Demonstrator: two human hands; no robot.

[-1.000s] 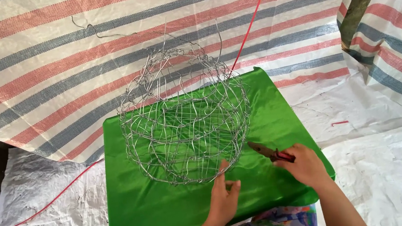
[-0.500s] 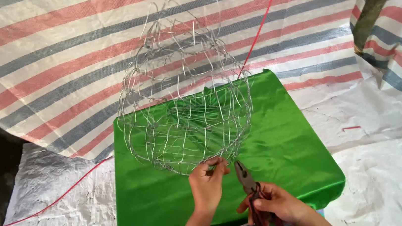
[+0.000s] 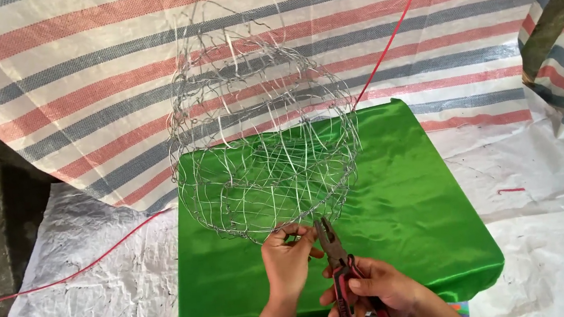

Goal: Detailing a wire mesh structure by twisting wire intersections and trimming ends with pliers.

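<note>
- The round, open cage of thin silvery wire [image 3: 264, 150] stands on the counter draped in shiny green cloth [image 3: 413, 214]. It looks springy, and a hard tug at its near rim could tip or dent it.
- The left hand [image 3: 287, 259] pinches a rim wire. A loose end could prick it.
- The right hand [image 3: 380, 291] is clenched on red-handled pliers [image 3: 338, 264], whose nose could slip towards the left fingers.
- Wire crossings blur; the forearms are cut off.

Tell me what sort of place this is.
Probably a makeshift outdoor or shed workspace for handcraft. A striped tarp hangs as a backdrop, white plastic sheeting covers the ground, and a green cloth serves as the work surface under a wire basket frame.
</note>
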